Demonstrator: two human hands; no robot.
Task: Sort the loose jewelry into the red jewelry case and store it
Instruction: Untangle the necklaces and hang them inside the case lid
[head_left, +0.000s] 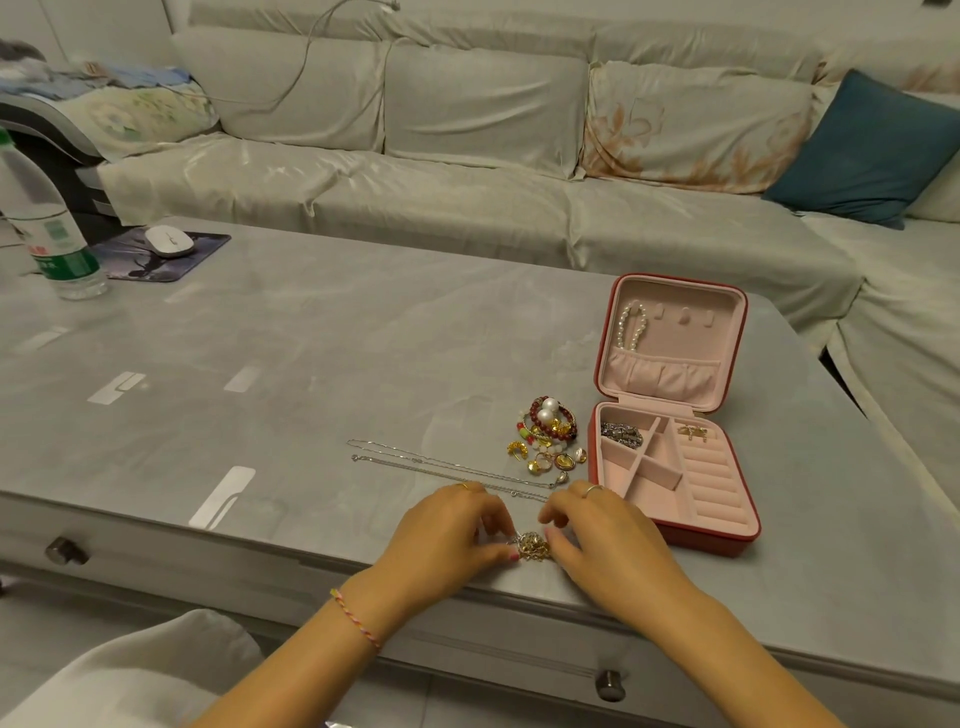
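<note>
The red jewelry case (748, 499) lies open on the grey table (311, 364), its pink lid flat behind the tray. A pearl bracelet (632, 327) hangs in the lid. A silver piece (621, 434) and gold earrings (692, 431) sit in the tray's compartments. Left of the case lies a heap of beads, pearls and gold rings (549, 436), with thin silver chains (452, 467) stretched beside it. Near the front edge a bunched gold chain (532, 545) sits between my hands. My left hand (447, 535) and my right hand (602, 535) both pinch it with their fingertips.
A water bottle (47, 228) stands at the table's far left, next to a white mouse (169, 240) on a dark pad. A pale covered sofa with a teal cushion (872, 150) runs behind and to the right. Drawer knobs (609, 685) stick out below the front edge.
</note>
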